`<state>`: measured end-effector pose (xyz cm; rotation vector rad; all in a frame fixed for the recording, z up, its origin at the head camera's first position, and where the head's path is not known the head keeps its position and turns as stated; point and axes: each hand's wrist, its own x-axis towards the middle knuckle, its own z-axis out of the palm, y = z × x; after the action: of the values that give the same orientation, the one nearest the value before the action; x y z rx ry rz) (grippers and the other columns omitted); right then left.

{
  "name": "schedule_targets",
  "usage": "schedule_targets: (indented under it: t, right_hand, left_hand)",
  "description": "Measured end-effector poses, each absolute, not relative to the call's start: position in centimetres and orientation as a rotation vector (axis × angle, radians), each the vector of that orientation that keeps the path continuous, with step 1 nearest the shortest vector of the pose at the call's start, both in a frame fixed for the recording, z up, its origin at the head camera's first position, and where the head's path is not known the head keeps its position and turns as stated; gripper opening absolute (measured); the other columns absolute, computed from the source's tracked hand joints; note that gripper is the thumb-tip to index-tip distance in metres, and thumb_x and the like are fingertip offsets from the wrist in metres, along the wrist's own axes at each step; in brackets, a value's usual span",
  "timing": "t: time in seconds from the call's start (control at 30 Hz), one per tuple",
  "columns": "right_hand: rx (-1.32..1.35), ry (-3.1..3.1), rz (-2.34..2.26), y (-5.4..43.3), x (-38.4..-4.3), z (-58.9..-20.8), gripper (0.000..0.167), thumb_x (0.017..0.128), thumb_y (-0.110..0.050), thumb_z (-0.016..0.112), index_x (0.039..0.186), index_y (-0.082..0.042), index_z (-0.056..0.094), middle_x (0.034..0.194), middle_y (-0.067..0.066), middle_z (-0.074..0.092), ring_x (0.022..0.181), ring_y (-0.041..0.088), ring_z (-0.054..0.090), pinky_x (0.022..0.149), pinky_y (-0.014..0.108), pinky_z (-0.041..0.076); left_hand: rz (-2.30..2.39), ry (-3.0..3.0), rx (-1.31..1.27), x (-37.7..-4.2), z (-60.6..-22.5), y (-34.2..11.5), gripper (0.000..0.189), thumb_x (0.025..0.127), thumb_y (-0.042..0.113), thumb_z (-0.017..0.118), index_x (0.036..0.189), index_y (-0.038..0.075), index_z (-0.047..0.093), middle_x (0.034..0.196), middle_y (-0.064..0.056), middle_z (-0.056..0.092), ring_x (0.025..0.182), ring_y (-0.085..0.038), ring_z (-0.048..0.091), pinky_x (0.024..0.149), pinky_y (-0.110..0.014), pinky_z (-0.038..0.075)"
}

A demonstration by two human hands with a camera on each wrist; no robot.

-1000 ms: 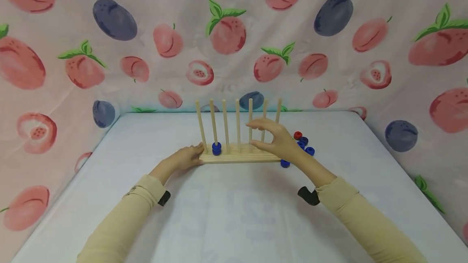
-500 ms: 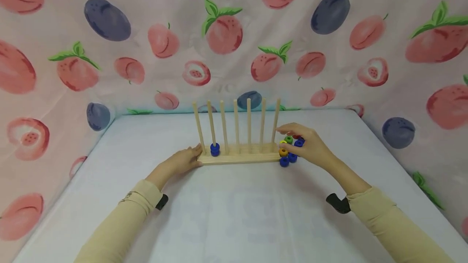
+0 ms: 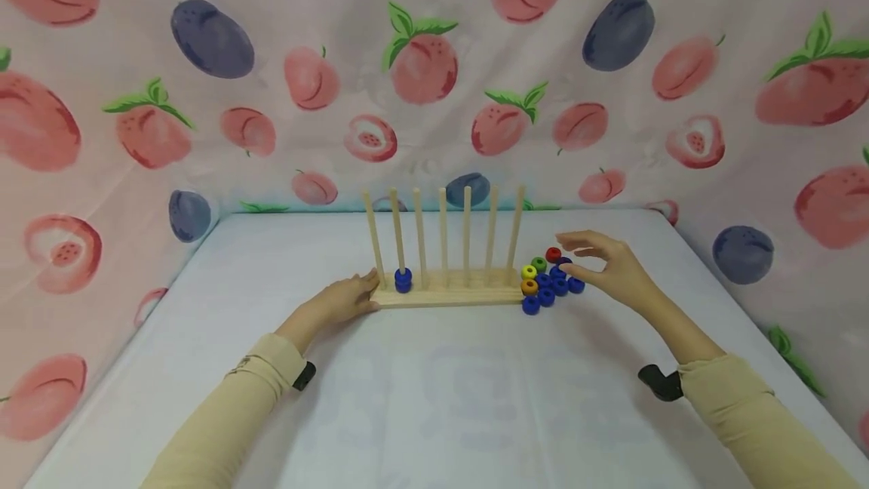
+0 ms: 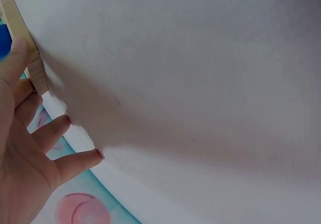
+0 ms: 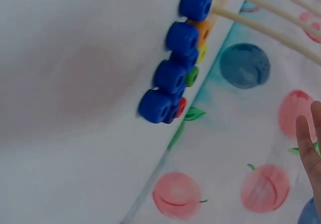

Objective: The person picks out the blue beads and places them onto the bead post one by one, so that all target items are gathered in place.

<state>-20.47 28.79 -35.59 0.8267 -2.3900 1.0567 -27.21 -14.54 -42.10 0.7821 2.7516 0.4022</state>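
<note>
A wooden peg stand (image 3: 448,297) has several upright pegs in a row on a long base. Two blue beads (image 3: 403,281) are stacked on its second peg from the left. My left hand (image 3: 342,299) holds the left end of the base, its thumb on the front side and the other fingers spread past the end in the left wrist view. My right hand (image 3: 614,270) hovers at the right side of a group of loose beads, thumb and fingers apart, nothing between them. Among these are a red bead (image 3: 553,255), a green bead (image 3: 539,265), a yellow bead (image 3: 529,272) and an orange bead (image 3: 529,287).
Several loose blue beads (image 3: 546,297) lie close together by the stand's right end. White cloth covers the table (image 3: 434,398). Behind it hangs a fruit-patterned curtain (image 3: 434,134).
My right hand has moved from in front of the right-hand pegs out to the right, past the loose beads, uncovering them. My left hand stays at the base's left end.
</note>
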Motion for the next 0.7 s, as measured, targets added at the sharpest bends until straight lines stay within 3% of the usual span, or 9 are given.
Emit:
schedule_targets:
  t: [0.23, 0.37, 0.5, 0.6, 0.7]
  right_hand:
    - [0.761, -2.54, 1.142, 29.6, -21.8, -36.4, 0.043, 0.082, 0.0, 0.07, 0.123, 0.0, 0.057, 0.114, -0.018, 0.057, 0.099, -0.009, 0.057, 0.086, 0.007, 0.048]
    - [0.707, -2.59, 1.109, 29.8, -22.5, -36.7, 0.043, 0.083, -0.004, 0.07, 0.124, 0.0, 0.057, 0.118, 0.0, 0.063, 0.099, -0.006, 0.056, 0.086, 0.007, 0.047]
    - [0.646, -2.661, 1.049, 30.2, -22.8, -37.1, 0.044, 0.084, -0.008, 0.07, 0.125, 0.0, 0.056, 0.123, 0.019, 0.061, 0.104, 0.015, 0.059, 0.091, 0.032, 0.054]
    - [0.63, -2.699, 1.049, 30.5, -22.9, -37.5, 0.045, 0.086, -0.01, 0.068, 0.127, 0.001, 0.054, 0.125, 0.023, 0.058, 0.109, 0.033, 0.055, 0.093, 0.054, 0.047]
    - [0.622, -2.732, 1.071, 30.8, -22.9, -37.9, 0.048, 0.087, -0.01, 0.067, 0.13, 0.002, 0.05, 0.128, 0.027, 0.054, 0.114, 0.041, 0.052, 0.095, 0.059, 0.043]
  left_hand:
    - [0.404, 2.755, 0.812, -27.2, -42.0, -14.7, 0.061, 0.096, 0.03, 0.054, 0.144, 0.0, 0.032, 0.151, -0.02, 0.027, 0.132, -0.05, 0.032, 0.11, -0.059, 0.029]
    - [0.411, 2.755, 0.786, -27.2, -41.8, -14.7, 0.062, 0.096, 0.03, 0.054, 0.145, 0.001, 0.03, 0.151, -0.019, 0.027, 0.133, -0.049, 0.032, 0.11, -0.059, 0.028]
    - [0.415, 2.738, 0.778, -27.2, -41.7, -14.6, 0.062, 0.096, 0.029, 0.054, 0.145, 0.001, 0.03, 0.152, -0.019, 0.026, 0.134, -0.049, 0.03, 0.111, -0.059, 0.027]
    - [0.417, 2.734, 0.786, -27.3, -41.7, -14.5, 0.06, 0.095, 0.029, 0.055, 0.144, 0.001, 0.033, 0.152, -0.019, 0.026, 0.134, -0.049, 0.031, 0.111, -0.058, 0.028]
    - [0.423, 2.735, 0.795, -27.3, -41.9, -14.5, 0.059, 0.095, 0.028, 0.056, 0.143, 0.0, 0.035, 0.151, -0.02, 0.027, 0.133, -0.049, 0.032, 0.11, -0.058, 0.029]
